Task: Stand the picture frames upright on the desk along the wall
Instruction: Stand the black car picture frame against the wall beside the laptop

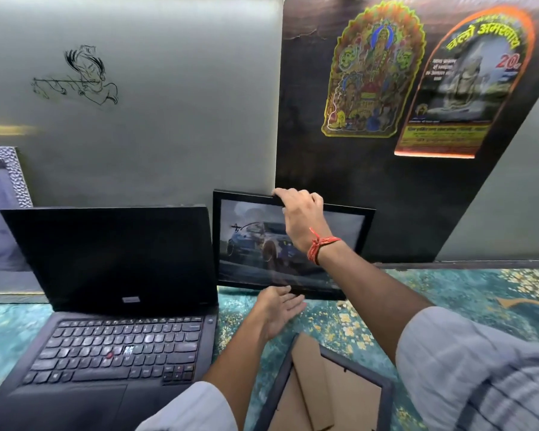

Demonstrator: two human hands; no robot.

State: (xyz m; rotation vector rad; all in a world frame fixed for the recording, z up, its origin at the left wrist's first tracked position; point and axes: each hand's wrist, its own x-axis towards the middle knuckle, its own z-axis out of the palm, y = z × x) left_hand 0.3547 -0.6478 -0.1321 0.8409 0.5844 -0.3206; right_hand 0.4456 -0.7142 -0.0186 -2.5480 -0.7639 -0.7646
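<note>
A black picture frame [349,244] with a car photo stands nearly upright against the dark wall panel, just right of the laptop. My right hand [299,219] pinches its top edge. My left hand [277,309] is flat and spread, fingertips touching the frame's bottom edge. A second frame [333,390] lies face down near me, its cardboard back and stand showing. A third, silver-textured frame [3,206] stands at the far left against the wall, partly behind the laptop.
An open black laptop [115,306] fills the left of the desk. The desk [464,293] has a teal, gold-flecked cover. Two stickers [371,73] are on the dark wall panel above.
</note>
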